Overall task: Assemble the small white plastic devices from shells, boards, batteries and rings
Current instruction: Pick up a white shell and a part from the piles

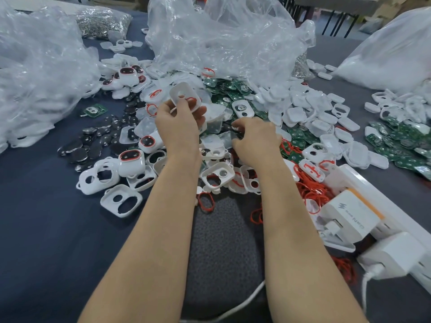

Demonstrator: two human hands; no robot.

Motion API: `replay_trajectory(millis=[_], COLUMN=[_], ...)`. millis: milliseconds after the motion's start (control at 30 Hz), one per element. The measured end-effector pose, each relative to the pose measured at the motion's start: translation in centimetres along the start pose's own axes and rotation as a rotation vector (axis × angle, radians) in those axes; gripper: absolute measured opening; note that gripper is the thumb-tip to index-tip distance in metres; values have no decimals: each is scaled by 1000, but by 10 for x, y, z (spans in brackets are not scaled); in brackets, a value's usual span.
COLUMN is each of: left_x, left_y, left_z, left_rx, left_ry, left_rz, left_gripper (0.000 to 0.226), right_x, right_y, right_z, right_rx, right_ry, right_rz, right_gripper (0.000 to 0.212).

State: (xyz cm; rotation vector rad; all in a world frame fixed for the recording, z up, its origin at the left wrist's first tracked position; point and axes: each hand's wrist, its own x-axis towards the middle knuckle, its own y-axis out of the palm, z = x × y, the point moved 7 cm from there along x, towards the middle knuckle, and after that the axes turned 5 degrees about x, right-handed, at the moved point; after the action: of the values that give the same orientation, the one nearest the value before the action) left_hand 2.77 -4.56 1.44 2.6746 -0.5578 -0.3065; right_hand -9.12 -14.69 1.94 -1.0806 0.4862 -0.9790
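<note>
Item: 1 white shell (185, 96), tilted, pinched in my left hand (179, 123) above the pile. My right hand (254, 138) is just beside it and lower, fingers curled down into loose parts; whether it grips anything I cannot tell. Clear bag (221, 38) behind: green boards (233, 88) spilling from its mouth. Far bag (102, 19): silver metal pieces. Both forearms reach straight forward.

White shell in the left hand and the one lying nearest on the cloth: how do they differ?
The held shell is tilted, pinched by the left hand; the loose shell lies flat on the cloth. The held shell shows red at its larger opening; the loose shell's openings are bare. Both are white with two openings.
</note>
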Motion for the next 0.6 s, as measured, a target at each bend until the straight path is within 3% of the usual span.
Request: replay_trajectory(millis=[167,267,367,500,600], left_x=[-1,-1,0,0,0], left_y=[3,3,2,1,-2], left_z=[2,2,3,2,0], left_rx=[4,44,68,57,21], left_ry=[-9,2,7,7,13], left_rz=[39,49,50,37,4], left_gripper=[15,16,14,13,15], right_x=[0,-3,-5,-4,-9], right_y=[1,-6,-14,-24,-30], right_z=[-3,-7,-12,-5,11], right_rx=[11,148,237,340,500], right_ry=[37,81,115,24,-154], right_rz=[-77,-190,-270,-252,-111], right_gripper=[20,11,14,30,15])
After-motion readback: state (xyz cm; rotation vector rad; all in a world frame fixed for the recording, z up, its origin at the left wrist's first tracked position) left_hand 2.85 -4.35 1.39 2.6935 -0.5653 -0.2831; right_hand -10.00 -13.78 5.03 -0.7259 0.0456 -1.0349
